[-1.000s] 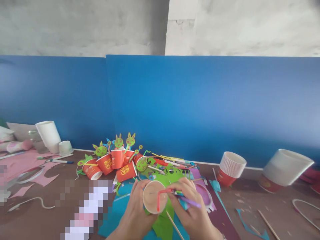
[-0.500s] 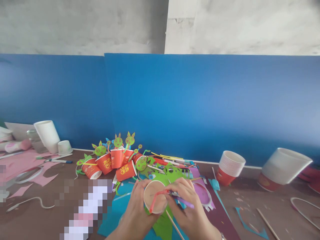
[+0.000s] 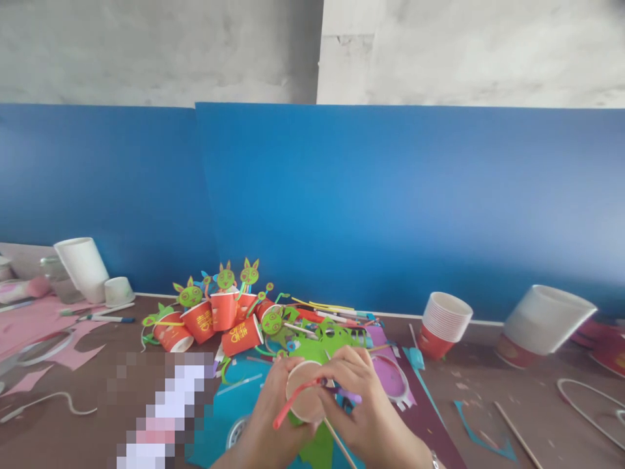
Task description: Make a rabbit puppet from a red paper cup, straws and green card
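Note:
My left hand [image 3: 278, 410] is wrapped around the side of a paper cup [image 3: 305, 407], its round, pale face turned up towards me. Between the fingertips of my right hand [image 3: 359, 397] is a bent red straw [image 3: 295, 398], which crosses the cup face and sticks out past its lower left rim. A purple-handled tool [image 3: 347, 395] also lies within the right hand; the fingers hide what kind it is. Beneath both hands are green paper scraps [image 3: 315, 453] and a blue sheet [image 3: 212, 423]. A thin wooden stick [image 3: 340, 443] runs under the right hand.
Red cups [image 3: 241, 335] with green paper animal heads cluster at back left. Stacked cups [image 3: 444, 326] and a taller white-and-red stack [image 3: 547, 326] stand on the right. A roll of tape [image 3: 237, 432] lies beside my left wrist. Pink paper [image 3: 36, 326] spreads far left.
The red straw's free end has swung down and left, beyond the cup's rim. My right fingers have closed further over the purple-handled tool. The view has shifted slightly right.

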Available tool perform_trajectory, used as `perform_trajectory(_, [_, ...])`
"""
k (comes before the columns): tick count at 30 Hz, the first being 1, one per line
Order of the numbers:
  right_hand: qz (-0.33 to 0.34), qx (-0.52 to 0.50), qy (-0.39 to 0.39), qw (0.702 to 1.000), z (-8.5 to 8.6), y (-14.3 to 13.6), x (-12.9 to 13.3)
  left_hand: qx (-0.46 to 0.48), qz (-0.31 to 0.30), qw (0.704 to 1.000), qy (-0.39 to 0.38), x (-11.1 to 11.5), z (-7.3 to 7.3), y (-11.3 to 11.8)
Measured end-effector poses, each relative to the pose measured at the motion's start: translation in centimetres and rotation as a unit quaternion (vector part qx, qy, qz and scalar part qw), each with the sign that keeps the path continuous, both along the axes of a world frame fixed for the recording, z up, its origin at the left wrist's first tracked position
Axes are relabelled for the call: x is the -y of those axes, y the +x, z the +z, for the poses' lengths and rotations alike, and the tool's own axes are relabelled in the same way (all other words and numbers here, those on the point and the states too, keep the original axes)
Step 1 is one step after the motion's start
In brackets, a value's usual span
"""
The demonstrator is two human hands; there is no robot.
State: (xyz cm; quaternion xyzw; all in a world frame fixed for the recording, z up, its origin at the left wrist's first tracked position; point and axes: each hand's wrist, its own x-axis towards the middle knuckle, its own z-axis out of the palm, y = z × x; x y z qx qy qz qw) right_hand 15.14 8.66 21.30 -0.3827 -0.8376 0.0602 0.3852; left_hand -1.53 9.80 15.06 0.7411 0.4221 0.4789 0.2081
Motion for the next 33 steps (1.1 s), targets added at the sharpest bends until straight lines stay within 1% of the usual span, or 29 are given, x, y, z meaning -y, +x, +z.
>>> perform_trajectory(3, [-0.003, 0.000, -0.015, 1.000, 0.0, 0.1, 0.0, -0.009, -0.030, 1.000, -0.005, -0.1, 0.1, 0.4])
perform_trajectory(8, [-0.029, 0.007, -0.015, 0.999, 0.7, 0.6, -0.1, 0.027, -0.074, 0.996, -0.051, -0.6, 0.6, 1.3])
perform_trajectory(10, [-0.052, -0.002, -0.016, 0.999, 0.8, 0.9, -0.3, 0.075, -0.067, 0.992, -0.081, -0.8, 0.9, 1.6])
perform_trajectory(13, [-0.088, -0.036, -0.033, 0.995, 0.5, 1.2, -0.6, 0.178, -0.016, 0.975, -0.129, -1.2, 1.0, 2.0])
perform_trajectory(14, [-0.095, -0.050, -0.041, 0.993, 0.3, 1.2, -0.7, 0.208, -0.008, 0.968, -0.140, -1.3, 1.0, 2.0])
perform_trajectory(15, [-0.101, -0.062, -0.048, 0.992, 0.1, 1.1, -0.7, 0.232, -0.013, 0.961, -0.150, -1.4, 1.0, 2.1])
perform_trajectory(17, [-0.104, -0.080, -0.061, 0.990, -0.2, 1.0, -0.7, 0.261, -0.046, 0.950, -0.166, -1.4, 0.8, 2.0])
perform_trajectory(19, [-0.099, -0.089, -0.082, 0.988, -0.3, 0.8, -0.7, 0.266, -0.077, 0.946, -0.167, -1.3, 0.5, 1.9])
perform_trajectory(21, [-0.092, -0.098, -0.114, 0.984, -0.2, 0.7, -0.6, 0.256, -0.089, 0.951, -0.151, -1.2, 0.1, 1.8])
perform_trajectory(24, [-0.087, -0.101, -0.137, 0.981, 0.0, 0.7, -0.5, 0.224, -0.113, 0.958, -0.135, -1.2, -1.1, 1.5])
perform_trajectory(26, [-0.090, -0.091, -0.124, 0.984, 0.0, 0.7, -0.4, 0.206, -0.131, 0.960, -0.136, -1.2, -2.1, 1.3])
perform_trajectory(29, [-0.093, -0.070, -0.090, 0.989, -0.3, 0.7, -0.2, 0.205, -0.134, 0.960, -0.135, -1.2, -3.3, 1.2])
perform_trajectory(31, [-0.090, -0.061, -0.058, 0.992, -0.5, 0.6, 0.0, 0.222, -0.146, 0.955, -0.129, -1.1, -3.5, 1.2])
perform_trajectory(33, [-0.077, -0.053, -0.015, 0.995, -0.5, 0.6, 0.2, 0.248, -0.173, 0.945, -0.121, -0.9, -3.2, 1.2])
